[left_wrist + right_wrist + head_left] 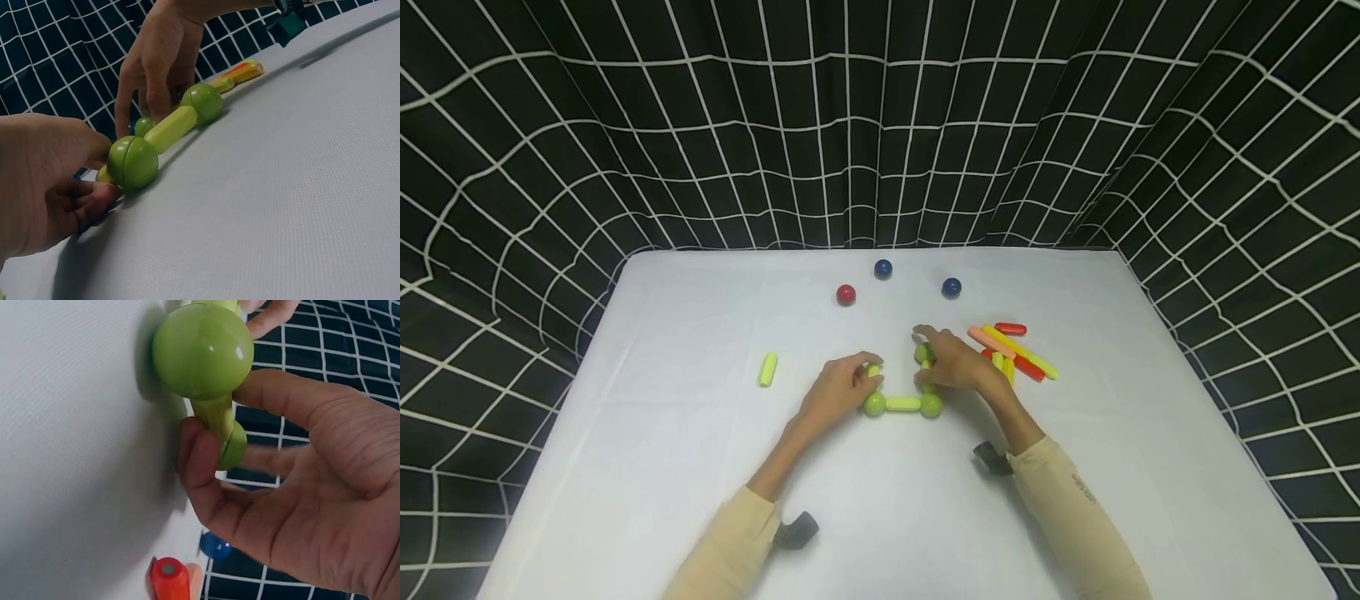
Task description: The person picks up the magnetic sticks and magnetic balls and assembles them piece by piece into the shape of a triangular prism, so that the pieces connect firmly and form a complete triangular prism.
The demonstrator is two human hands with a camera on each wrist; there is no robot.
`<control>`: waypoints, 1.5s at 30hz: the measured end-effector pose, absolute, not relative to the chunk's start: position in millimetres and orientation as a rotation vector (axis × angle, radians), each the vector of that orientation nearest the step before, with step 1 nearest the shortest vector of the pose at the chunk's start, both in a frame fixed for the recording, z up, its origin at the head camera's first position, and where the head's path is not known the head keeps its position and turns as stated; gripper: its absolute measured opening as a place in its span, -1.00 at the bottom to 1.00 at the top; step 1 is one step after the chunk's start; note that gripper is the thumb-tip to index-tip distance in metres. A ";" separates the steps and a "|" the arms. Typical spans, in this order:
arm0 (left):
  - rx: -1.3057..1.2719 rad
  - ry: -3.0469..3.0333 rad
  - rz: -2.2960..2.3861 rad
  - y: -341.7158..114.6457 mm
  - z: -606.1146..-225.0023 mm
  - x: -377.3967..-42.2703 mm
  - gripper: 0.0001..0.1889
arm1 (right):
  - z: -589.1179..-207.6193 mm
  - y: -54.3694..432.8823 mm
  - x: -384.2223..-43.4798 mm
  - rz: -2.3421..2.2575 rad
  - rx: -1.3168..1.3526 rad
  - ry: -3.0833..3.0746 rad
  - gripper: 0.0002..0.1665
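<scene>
A U-shaped piece made of green balls and yellow-green rods lies on the white table. Its near side is a rod (903, 404) joining the left ball (875, 404) to the right ball (931, 406). My left hand (838, 387) pinches a short rod (873, 369) that points away from the left ball. With thumb and fingers, my right hand (955, 362) grips another rod (214, 412), which runs from the right ball to a far ball (923, 354). That hand covers part of this rod in the head view.
Beyond the hands sit a red ball (846, 295) and two blue balls (883, 269). A loose yellow-green rod (768, 369) lies to the left. Right of my right hand is a pile of red, yellow and orange rods (1011, 346). Black netted-pattern curtains (820, 125) surround the table.
</scene>
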State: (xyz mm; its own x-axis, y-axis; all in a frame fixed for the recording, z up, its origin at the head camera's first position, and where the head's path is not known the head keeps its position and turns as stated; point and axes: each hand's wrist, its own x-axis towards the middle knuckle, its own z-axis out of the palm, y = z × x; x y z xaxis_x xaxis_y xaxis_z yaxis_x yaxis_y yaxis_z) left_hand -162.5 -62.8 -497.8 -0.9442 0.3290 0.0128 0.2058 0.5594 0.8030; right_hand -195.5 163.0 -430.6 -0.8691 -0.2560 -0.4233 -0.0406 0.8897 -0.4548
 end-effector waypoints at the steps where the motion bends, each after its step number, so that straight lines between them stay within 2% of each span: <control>1: 0.453 2.654 1.332 -62.6 -497.8 -162.1 -0.66 | -430.7 164.0 -194.5 -0.632 -0.177 2.569 0.05; 5: 0.430 2.670 1.332 -61.9 -497.5 -161.4 -0.59 | -431.3 167.9 -191.1 -0.710 -0.066 2.549 0.03; 12: 0.392 2.668 1.343 -61.0 -498.2 -161.0 -0.56 | -433.0 166.6 -188.8 -0.729 -0.112 2.535 -0.14; 17: 0.390 2.659 1.353 -60.4 -499.4 -161.4 -0.58 | -434.7 162.9 -188.4 -0.741 -0.142 2.543 -0.15; 26: 0.481 2.623 1.379 -59.8 -498.6 -162.5 -0.63 | -441.7 153.2 -189.2 -0.772 -0.352 2.553 -0.23; 34: 0.602 2.622 1.382 -60.0 -498.9 -161.9 -0.72 | -440.0 150.8 -182.5 -0.791 -0.388 2.540 -0.28; 45: 0.451 2.714 1.342 -45.4 -497.6 -160.4 -0.61 | -444.2 153.1 -181.7 -0.780 -0.357 2.535 -0.28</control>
State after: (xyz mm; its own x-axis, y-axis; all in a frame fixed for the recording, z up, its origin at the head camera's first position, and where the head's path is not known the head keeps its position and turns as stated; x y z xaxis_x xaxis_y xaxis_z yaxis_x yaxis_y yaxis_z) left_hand -160.4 -45.4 -497.6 -0.9533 0.2964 0.0574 0.2255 0.5729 0.7880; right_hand -181.7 153.1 -444.2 -0.8601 -0.3699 -0.3513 -0.1085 0.8056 -0.5825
